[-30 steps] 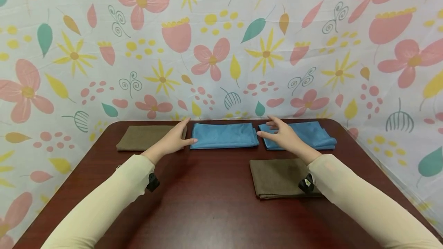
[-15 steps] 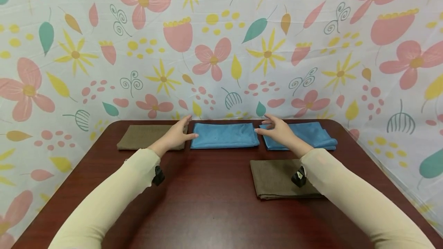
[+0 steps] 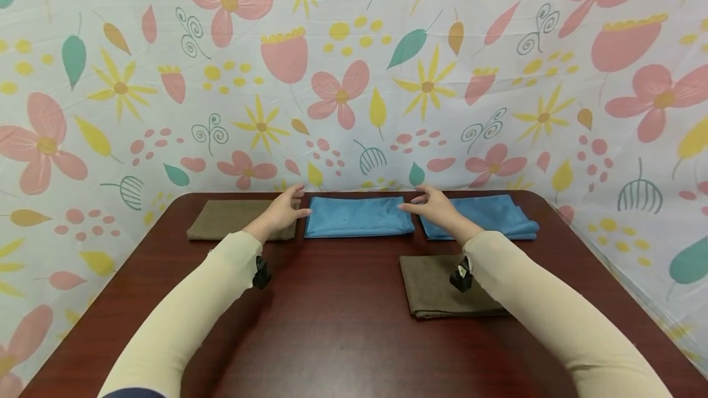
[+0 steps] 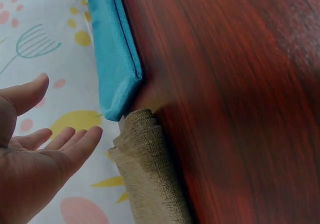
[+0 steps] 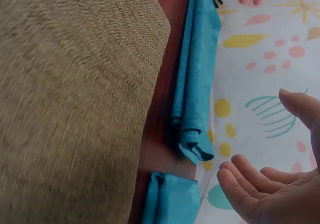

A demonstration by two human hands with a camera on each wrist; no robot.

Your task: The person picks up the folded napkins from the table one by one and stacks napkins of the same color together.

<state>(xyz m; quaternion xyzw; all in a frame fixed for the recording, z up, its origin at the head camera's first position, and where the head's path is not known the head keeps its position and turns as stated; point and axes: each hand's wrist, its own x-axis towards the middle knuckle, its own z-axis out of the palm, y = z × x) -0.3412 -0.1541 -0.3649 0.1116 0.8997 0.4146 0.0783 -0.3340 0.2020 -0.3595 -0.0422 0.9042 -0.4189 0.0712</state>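
Note:
In the head view a folded blue cloth (image 3: 358, 217) lies at the back middle of the table. My left hand (image 3: 279, 212) hovers by its left end, fingers loosely spread, over the right end of a folded brown cloth (image 3: 229, 220). Above the blue cloth's right end is my right hand (image 3: 436, 207), thumb and fingers apart, partly covering a second blue cloth (image 3: 492, 215). Both palms face inward and hold nothing. The left wrist view has the left palm (image 4: 42, 159) beside the ends of the blue and brown cloths. The right wrist view shows the right palm (image 5: 275, 184) bare.
A second folded brown cloth (image 3: 437, 287) lies nearer on the right, under the right forearm. The dark red wooden table (image 3: 332, 336) has rounded back corners. A flower-patterned hanging (image 3: 343, 29) rises right behind its back edge.
The right hand has shifted left, from beside the middle blue cloth to over its right end. The left hand moved up slightly. Both forearms came inward, and the cloths stayed where they were.

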